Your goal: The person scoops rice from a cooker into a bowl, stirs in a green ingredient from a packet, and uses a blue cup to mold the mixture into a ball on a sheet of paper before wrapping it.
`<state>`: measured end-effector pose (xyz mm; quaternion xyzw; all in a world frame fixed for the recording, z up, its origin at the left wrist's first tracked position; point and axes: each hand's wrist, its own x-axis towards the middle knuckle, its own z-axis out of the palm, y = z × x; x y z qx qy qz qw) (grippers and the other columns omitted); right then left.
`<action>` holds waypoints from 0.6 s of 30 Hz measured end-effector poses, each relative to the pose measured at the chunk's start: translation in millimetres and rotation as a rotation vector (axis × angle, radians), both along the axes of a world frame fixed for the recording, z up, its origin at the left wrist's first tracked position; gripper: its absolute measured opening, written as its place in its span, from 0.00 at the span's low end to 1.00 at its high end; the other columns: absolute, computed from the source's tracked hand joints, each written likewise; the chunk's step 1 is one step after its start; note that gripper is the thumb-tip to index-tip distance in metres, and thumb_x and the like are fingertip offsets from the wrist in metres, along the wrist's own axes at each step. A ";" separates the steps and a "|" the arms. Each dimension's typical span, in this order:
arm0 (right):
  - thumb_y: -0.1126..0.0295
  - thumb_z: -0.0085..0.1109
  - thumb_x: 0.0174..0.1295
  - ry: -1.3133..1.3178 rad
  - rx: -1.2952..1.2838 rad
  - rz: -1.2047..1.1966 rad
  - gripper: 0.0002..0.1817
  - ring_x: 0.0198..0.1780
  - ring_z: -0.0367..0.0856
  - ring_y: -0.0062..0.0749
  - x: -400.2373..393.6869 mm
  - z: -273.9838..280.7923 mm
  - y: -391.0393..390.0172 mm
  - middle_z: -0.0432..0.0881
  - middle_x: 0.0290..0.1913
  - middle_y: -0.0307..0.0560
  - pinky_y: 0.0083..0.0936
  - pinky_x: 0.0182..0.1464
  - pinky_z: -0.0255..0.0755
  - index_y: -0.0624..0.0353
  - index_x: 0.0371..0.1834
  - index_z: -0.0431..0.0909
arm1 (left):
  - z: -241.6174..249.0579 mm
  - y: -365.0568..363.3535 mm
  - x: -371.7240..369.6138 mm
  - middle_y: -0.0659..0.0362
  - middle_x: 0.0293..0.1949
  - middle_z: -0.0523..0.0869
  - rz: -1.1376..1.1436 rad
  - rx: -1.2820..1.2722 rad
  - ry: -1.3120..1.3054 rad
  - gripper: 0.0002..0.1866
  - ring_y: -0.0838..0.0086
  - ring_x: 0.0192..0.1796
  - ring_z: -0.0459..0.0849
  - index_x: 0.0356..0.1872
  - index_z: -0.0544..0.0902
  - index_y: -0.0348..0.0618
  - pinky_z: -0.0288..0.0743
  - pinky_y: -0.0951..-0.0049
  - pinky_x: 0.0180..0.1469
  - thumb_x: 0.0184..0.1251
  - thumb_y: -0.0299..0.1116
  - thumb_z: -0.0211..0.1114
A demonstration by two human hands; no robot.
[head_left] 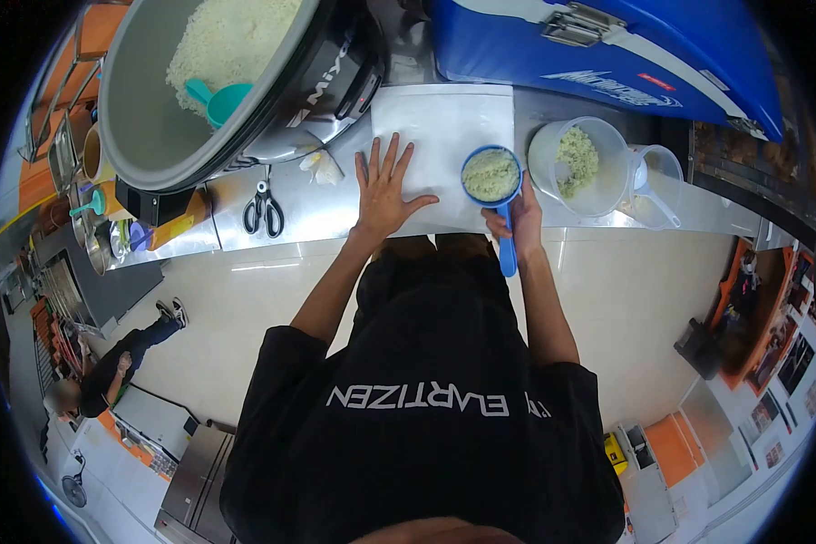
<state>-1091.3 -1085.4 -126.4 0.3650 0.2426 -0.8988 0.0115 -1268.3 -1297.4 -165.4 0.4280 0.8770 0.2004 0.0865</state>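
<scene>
My left hand [387, 192] lies flat with fingers spread, on the left edge of a white paper sheet [444, 113] on the steel counter. In my right hand [523, 216] is the handle of a blue scoop [507, 238]. Pale green rice [490, 174] fills the scoop's round bowl, held over the sheet's right side. Just right of that hand stands a clear round tub [612, 192] with more greenish rice [577, 163] inside. Beside the tub is a smaller clear container [666, 172] with a white-handled utensil [662, 207] in it.
A large rice cooker [331, 68] full of white rice [231, 45], with a teal scoop [229, 104], stands at left. Black scissors [263, 210] and a crumpled wrapper [322, 167] lie before it. A blue cooler box [517, 54] sits behind. Another person [118, 367] is far left.
</scene>
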 end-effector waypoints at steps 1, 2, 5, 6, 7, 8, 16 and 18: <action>0.35 0.46 0.80 0.003 0.112 -0.002 0.38 0.19 0.60 0.16 -9.5 12.4 1.9 0.83 0.40 0.44 0.15 0.15 0.52 0.62 0.69 0.73 | -1.1 -4.4 -3.6 0.48 0.87 0.55 -0.008 -0.010 -0.011 0.62 0.43 0.88 0.46 0.84 0.64 0.46 0.36 0.25 0.82 0.55 0.76 0.71; 0.35 0.46 0.80 0.001 0.112 0.006 0.38 0.19 0.60 0.16 -21.7 23.8 -1.8 0.83 0.40 0.44 0.15 0.15 0.52 0.62 0.69 0.73 | -1.8 -9.0 -5.7 0.48 0.87 0.55 -0.016 -0.022 -0.023 0.65 0.43 0.88 0.46 0.83 0.63 0.42 0.36 0.25 0.82 0.51 0.78 0.72; 0.51 0.74 0.69 -0.014 1.614 0.080 0.31 0.34 0.88 0.37 -71.7 24.6 -32.9 0.84 0.45 0.52 0.38 0.34 0.84 0.52 0.69 0.75 | -3.8 -13.4 -8.8 0.46 0.87 0.55 -0.029 -0.008 -0.036 0.71 0.43 0.88 0.47 0.83 0.62 0.34 0.35 0.26 0.82 0.45 0.79 0.74; 0.50 0.74 0.67 -0.225 1.735 0.413 0.31 0.43 0.92 0.53 -71.6 21.5 -49.0 0.80 0.58 0.60 0.48 0.45 0.87 0.48 0.69 0.77 | -4.6 -14.2 -7.4 0.46 0.87 0.55 -0.033 -0.005 -0.044 0.71 0.43 0.88 0.47 0.83 0.62 0.34 0.35 0.26 0.82 0.45 0.79 0.74; 0.51 0.75 0.66 -0.267 1.773 0.502 0.31 0.44 0.91 0.58 -75.7 13.2 -66.8 0.76 0.62 0.64 0.47 0.44 0.87 0.47 0.69 0.77 | -6.0 -14.7 -6.8 0.46 0.86 0.56 -0.029 -0.006 -0.034 0.73 0.44 0.88 0.47 0.82 0.62 0.32 0.35 0.28 0.83 0.42 0.79 0.76; 0.51 0.75 0.65 -0.310 1.809 0.591 0.31 0.45 0.90 0.62 -78.0 5.1 -78.4 0.72 0.67 0.67 0.47 0.43 0.88 0.47 0.69 0.77 | -6.8 -14.6 -8.4 0.46 0.86 0.57 -0.025 -0.007 -0.022 0.75 0.44 0.88 0.48 0.82 0.62 0.31 0.35 0.29 0.83 0.39 0.78 0.78; 0.53 0.75 0.65 -0.210 1.894 0.541 0.33 0.41 0.91 0.60 -77.6 -16.6 -66.1 0.70 0.68 0.69 0.43 0.40 0.89 0.44 0.71 0.75 | -14.8 -16.0 -16.5 0.47 0.86 0.58 0.019 -0.003 -0.069 0.79 0.47 0.89 0.48 0.83 0.60 0.31 0.36 0.35 0.85 0.32 0.78 0.80; 0.53 0.76 0.64 -0.139 1.890 0.602 0.33 0.38 0.91 0.59 -76.7 -15.0 -57.5 0.70 0.68 0.69 0.42 0.39 0.89 0.43 0.71 0.75 | -12.5 -22.8 -9.2 0.47 0.86 0.58 0.016 -0.017 -0.080 0.80 0.48 0.89 0.48 0.83 0.59 0.31 0.36 0.35 0.85 0.32 0.78 0.80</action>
